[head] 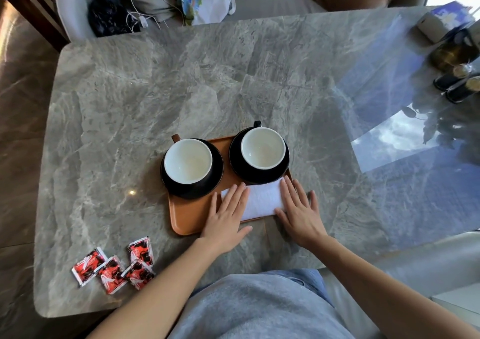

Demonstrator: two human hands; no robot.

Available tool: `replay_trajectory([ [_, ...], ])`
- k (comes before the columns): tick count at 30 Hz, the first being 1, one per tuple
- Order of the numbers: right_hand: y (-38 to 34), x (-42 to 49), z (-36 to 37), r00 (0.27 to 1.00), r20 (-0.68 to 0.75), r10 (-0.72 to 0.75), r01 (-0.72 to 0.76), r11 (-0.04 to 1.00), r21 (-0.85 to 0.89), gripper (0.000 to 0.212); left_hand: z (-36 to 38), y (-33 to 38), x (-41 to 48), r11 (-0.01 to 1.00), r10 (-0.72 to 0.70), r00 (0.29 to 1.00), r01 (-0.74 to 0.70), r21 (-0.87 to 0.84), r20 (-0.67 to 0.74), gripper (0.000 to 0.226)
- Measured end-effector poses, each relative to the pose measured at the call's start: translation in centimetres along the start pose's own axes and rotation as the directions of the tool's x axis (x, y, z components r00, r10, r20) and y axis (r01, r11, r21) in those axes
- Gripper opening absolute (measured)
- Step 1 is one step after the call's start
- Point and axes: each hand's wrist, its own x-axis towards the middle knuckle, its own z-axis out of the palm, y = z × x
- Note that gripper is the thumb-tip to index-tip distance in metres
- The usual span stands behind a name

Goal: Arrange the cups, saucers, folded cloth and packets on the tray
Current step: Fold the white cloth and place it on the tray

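Far to the left, near the front edge of the counter (109, 120), four red packets (114, 268) are lying in a loose cluster that is running roughly left to right, two of them overlapping. They are sitting well apart from the tray (187, 216), below and to the left of it, and they are the only task items not yet on it.

Moving right, the brown tray is carrying the left cup (188, 160) on its black saucer (215, 182), which is overhanging the tray's left rim a little. The near left part of the tray is lying bare.

Next, the left hand (226, 221) is resting flat, fingers spread and open, palm down on the left edge of the white folded cloth (262, 201); it is pressing rather than gripping anything. The cloth is lying along the tray's near right side, its far edge just beside the right saucer (283, 167), which is holding the right cup (262, 147).

Furthest right, the right hand (298, 214) is likewise lying flat and open on the cloth's right edge, holding nothing.

Judging from this, the packets are what is coming next, and the left hand is clearly the nearer one: they are lying down and leftward from it, while the right hand would be reaching across the body.
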Motion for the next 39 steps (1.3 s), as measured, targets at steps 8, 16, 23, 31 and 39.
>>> replay_trajectory([
  [8,0.2,0.0,0.0,1.000,-0.023,-0.008,0.009,0.999,0.052,0.070,-0.4,-0.2,-0.1,0.999,0.033,0.999,-0.033,0.038,-0.001,0.088],
  [16,-0.1,-1.1,-0.3,0.983,-0.116,-0.140,0.147,0.987,0.060,0.072,-0.1,-0.7,-2.3,0.995,0.047,0.989,-0.033,0.095,-0.142,0.079],
  [23,0.8,-0.8,0.5,0.994,-0.044,-0.103,0.103,0.994,0.018,0.071,0.5,-1.7,-1.5,0.995,0.054,0.998,-0.052,0.082,-0.018,0.081],
  [31,0.8,-0.6,0.6,0.995,-0.005,-0.097,0.096,0.994,-0.043,0.075,0.7,-2.1,-1.1,0.995,0.061,0.998,-0.062,0.074,0.016,0.082],
  [39,0.5,-0.6,0.2,0.996,0.004,-0.088,0.088,0.995,-0.037,0.075,0.4,-2.3,-1.0,0.996,0.062,0.998,-0.063,-0.061,-0.018,0.076],
])
